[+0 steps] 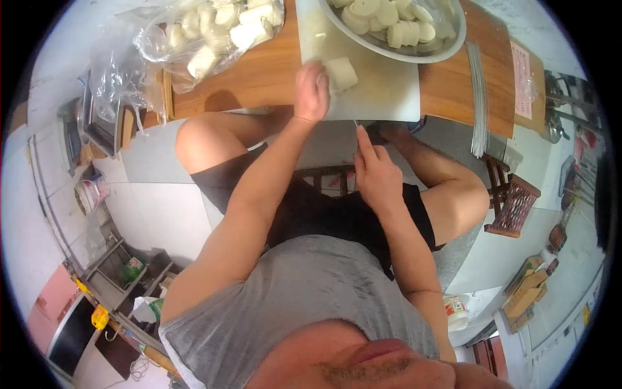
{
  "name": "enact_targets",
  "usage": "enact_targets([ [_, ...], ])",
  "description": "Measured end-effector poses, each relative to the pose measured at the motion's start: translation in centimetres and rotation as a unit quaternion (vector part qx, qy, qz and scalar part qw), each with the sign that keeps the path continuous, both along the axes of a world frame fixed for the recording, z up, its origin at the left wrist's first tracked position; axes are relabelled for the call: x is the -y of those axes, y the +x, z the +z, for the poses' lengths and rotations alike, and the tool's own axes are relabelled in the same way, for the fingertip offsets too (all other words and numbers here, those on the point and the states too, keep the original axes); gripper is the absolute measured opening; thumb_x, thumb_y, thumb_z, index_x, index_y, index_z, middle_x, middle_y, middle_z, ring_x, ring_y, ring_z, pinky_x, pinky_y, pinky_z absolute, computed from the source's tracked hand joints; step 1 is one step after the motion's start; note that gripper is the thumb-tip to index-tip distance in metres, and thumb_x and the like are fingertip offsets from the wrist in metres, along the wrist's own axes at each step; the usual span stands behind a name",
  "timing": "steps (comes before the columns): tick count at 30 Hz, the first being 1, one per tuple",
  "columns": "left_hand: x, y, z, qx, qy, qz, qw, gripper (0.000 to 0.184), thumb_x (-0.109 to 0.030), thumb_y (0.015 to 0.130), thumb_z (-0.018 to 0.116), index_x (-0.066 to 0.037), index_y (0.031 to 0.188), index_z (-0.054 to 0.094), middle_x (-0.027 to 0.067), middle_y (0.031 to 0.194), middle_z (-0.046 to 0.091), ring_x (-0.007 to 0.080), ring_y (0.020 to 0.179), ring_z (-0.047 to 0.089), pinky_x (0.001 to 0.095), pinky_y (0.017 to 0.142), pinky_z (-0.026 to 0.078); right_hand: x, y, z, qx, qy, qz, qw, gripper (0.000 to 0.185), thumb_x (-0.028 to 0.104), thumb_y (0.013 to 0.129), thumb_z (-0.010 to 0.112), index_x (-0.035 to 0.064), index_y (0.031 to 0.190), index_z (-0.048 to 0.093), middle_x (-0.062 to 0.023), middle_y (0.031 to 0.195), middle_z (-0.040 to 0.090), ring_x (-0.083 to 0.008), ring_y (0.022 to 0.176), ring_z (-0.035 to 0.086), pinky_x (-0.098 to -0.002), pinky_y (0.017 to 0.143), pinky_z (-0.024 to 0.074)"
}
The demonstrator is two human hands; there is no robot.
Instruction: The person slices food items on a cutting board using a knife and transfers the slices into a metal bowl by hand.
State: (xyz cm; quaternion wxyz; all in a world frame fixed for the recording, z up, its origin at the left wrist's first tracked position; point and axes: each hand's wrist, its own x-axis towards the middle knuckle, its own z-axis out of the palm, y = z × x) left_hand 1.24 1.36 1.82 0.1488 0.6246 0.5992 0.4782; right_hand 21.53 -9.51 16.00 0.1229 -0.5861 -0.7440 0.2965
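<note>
My left hand [312, 93], fingers curled, holds the left end of a pale, thick food piece [342, 73] on a light cutting board [363, 104]. A knife [354, 120] is in my right hand [378, 172], the index finger stretched along it. Its thin blade points up toward the piece; whether it touches is too faint to tell. Behind the board's right part stands a metal bowl [414, 58] with several pale round slices [405, 32]. To the left, a clear plastic bag [152, 48] holds several larger pale chunks [251, 32].
The wooden table [259, 78] spans the top. A bundle of thin metal skewers [478, 100] lies at its right, beside a printed sheet [521, 81]. Metal trays [103, 120] stand at the left edge. My bare knees flank the table's front, and a small woven stool [513, 206] stands right.
</note>
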Motion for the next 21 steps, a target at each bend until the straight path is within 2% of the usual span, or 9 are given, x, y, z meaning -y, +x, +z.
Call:
enact_targets([
  [3,0.0,-1.3,-0.6,0.172,-0.052,0.113,0.977,0.029,-0.019,0.103,0.046,0.002,0.115,0.061,0.0227,0.119,0.062,0.04,0.114,0.058,0.0442,0.102,0.044,-0.1,0.1,0.1,0.007,-0.006,0.003,1.0,0.059,0.018,0.094,0.064,0.023,0.15,0.045,-0.0138,0.096,0.064,-0.0382,0.082,0.065,-0.048,0.069,0.0549],
  [4,0.0,-1.6,-0.3,0.179,-0.062,0.145,0.971,0.032,-0.022,0.105,0.041,0.003,0.114,0.061,0.0222,0.116,0.063,0.0388,0.112,0.059,0.0424,0.101,0.044,-0.2,0.0,0.2,0.009,-0.009,0.002,1.0,0.059,0.018,0.095,0.063,0.023,0.15,0.045,-0.014,0.096,0.064,-0.0385,0.082,0.065,-0.0482,0.069,0.0549],
  [7,0.1,-2.1,0.6,0.112,-0.005,0.115,0.987,0.032,-0.022,0.104,0.042,0.003,0.112,0.061,0.022,0.116,0.062,0.0395,0.112,0.058,0.0433,0.101,0.044,-0.2,-0.1,0.3,0.004,-0.008,-0.001,1.0,0.059,0.018,0.095,0.063,0.0229,0.151,0.044,-0.0144,0.096,0.064,-0.039,0.082,0.065,-0.0489,0.069,0.0546],
  [11,0.0,-0.2,0.9,0.04,0.006,0.048,0.998,0.02,-0.011,0.098,0.053,0.002,0.109,0.062,0.0235,0.117,0.061,0.0424,0.112,0.056,0.0458,0.1,0.045,-0.1,-0.1,0.0,0.014,0.006,0.005,1.0,0.059,0.022,0.095,0.062,0.024,0.151,0.044,-0.0141,0.095,0.064,-0.0379,0.075,0.066,-0.0493,0.064,0.0568],
  [12,-0.1,0.1,0.7,0.011,0.019,0.025,0.999,0.019,-0.006,0.092,0.06,0.001,0.11,0.061,0.0228,0.115,0.061,0.0429,0.109,0.057,0.0474,0.096,0.046,-0.1,-0.1,0.0,0.016,0.008,0.005,1.0,0.059,0.022,0.095,0.062,0.024,0.151,0.043,-0.0142,0.095,0.064,-0.0382,0.074,0.066,-0.0495,0.064,0.0568],
  [16,-0.4,0.5,0.3,-0.069,0.038,0.006,0.997,0.026,-0.004,0.086,0.068,-0.002,0.11,0.06,0.0186,0.112,0.062,0.042,0.104,0.058,0.0498,0.09,0.048,-0.1,-0.1,0.2,0.028,-0.002,0.013,1.0,0.061,0.022,0.095,0.061,0.0244,0.152,0.041,-0.0148,0.094,0.063,-0.0394,0.072,0.066,-0.0504,0.063,0.0565],
  [19,-0.3,0.5,0.3,-0.067,0.015,-0.004,0.998,0.033,0.003,0.083,0.065,0.0,0.115,0.06,0.0194,0.12,0.06,0.0415,0.111,0.057,0.0481,0.095,0.047,-0.1,-0.2,0.3,0.032,-0.008,0.014,0.999,0.061,0.021,0.095,0.061,0.0245,0.153,0.04,-0.0152,0.094,0.063,-0.0395,0.071,0.065,-0.0509,0.063,0.0563],
  [21,-0.4,0.7,0.4,-0.075,0.027,0.008,0.997,0.031,0.002,0.084,0.064,0.0,0.115,0.06,0.019,0.12,0.06,0.0413,0.111,0.056,0.0482,0.095,0.047,-0.1,-0.2,0.2,0.034,-0.003,0.013,0.999,0.062,0.021,0.096,0.061,0.0248,0.153,0.04,-0.0153,0.095,0.063,-0.0392,0.071,0.065,-0.0511,0.062,0.0562],
])
